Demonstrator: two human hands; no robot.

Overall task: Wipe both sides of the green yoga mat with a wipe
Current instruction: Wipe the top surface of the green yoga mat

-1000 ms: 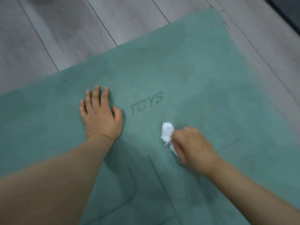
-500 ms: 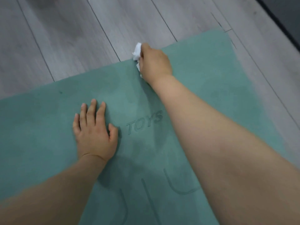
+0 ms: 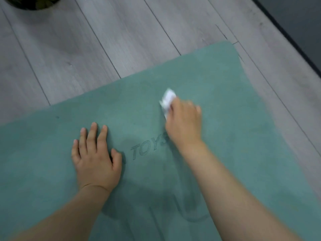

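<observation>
green yoga mat (image 3: 225, 136) flat on grey plank floor (image 3: 104, 40), embossed "TOYS" facing up | my right hand (image 3: 185, 122) clutches a crumpled white wipe (image 3: 167, 100) on it, blurred | my left hand (image 3: 96, 159) flat, fingers straight | possibly a plant pot (image 3: 33, 2) top left

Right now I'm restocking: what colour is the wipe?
White wipe, seen in the head view.
</observation>
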